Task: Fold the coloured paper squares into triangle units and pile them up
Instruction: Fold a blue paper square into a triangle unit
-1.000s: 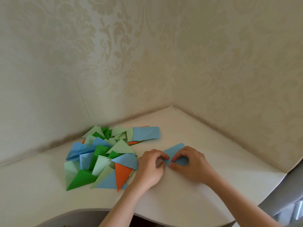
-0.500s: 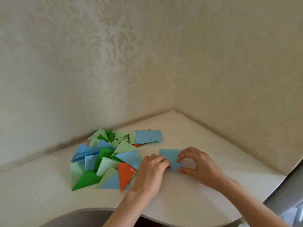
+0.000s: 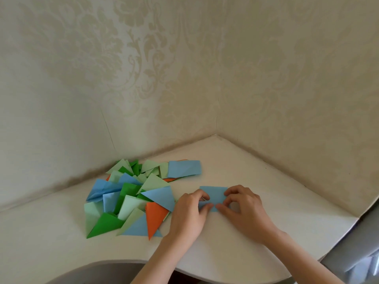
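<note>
A light blue paper piece [image 3: 213, 196] lies flat on the white table [image 3: 266, 181], between my two hands. My left hand [image 3: 189, 214] pinches its left edge with curled fingers and thumb. My right hand [image 3: 244, 208] pinches its right edge the same way. To the left spreads a loose pile of folded triangles [image 3: 131, 201] in blue, light green, dark green and orange. A stack of unfolded squares with a blue one on top [image 3: 184, 168] sits behind the pile.
The table fits into a corner of two wallpapered walls [image 3: 215, 99]. Its curved front edge [image 3: 194, 273] runs just below my forearms. A grey piece of furniture [image 3: 359, 253] stands at the right.
The blue piece turned from a tilted lie to lying square on the table, and both hands shifted to pinch its two side edges. The camera view dipped a little.
</note>
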The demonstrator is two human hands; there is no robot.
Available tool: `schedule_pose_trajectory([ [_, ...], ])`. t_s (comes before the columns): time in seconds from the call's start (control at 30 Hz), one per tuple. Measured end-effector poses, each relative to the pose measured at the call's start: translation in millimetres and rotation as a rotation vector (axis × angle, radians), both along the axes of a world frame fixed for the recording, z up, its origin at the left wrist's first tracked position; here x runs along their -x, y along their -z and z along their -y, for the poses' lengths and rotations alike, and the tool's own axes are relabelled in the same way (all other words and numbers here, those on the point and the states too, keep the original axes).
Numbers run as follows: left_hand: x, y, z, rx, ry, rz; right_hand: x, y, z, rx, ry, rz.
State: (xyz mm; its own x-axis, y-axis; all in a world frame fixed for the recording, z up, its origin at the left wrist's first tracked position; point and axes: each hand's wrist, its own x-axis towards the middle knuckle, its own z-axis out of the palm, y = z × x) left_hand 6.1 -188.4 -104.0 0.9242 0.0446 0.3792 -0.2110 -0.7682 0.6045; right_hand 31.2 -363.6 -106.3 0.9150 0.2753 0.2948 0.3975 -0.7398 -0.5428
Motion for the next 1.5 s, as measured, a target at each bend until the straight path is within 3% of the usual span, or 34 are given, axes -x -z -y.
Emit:
schedule_pose_trajectory([
  [0.2,-6,6,4,-0.062,-0.016,-0.036,0,0,-5,-0.006,0.101,-0.046],
  [0.7,-6,-1,-13,0.090,0.057,-0.118,-10,-16,2,0.057,0.049,-0.290],
  [0.93,-2,-6,-9,-0.228,0.125,-0.033,-5,-23,5,-0.101,0.089,-0.300],
  [1.17,15,-18,12,-0.504,0.055,-0.056,21,-34,5,-0.081,0.127,-0.276],
  [1.33,17,-7,13,-0.408,0.073,0.065,24,-38,2,-0.102,0.062,-0.192],
  [1.5,17,-4,-1,-0.250,0.085,0.055,12,-34,6,0.184,0.068,-0.155],
])
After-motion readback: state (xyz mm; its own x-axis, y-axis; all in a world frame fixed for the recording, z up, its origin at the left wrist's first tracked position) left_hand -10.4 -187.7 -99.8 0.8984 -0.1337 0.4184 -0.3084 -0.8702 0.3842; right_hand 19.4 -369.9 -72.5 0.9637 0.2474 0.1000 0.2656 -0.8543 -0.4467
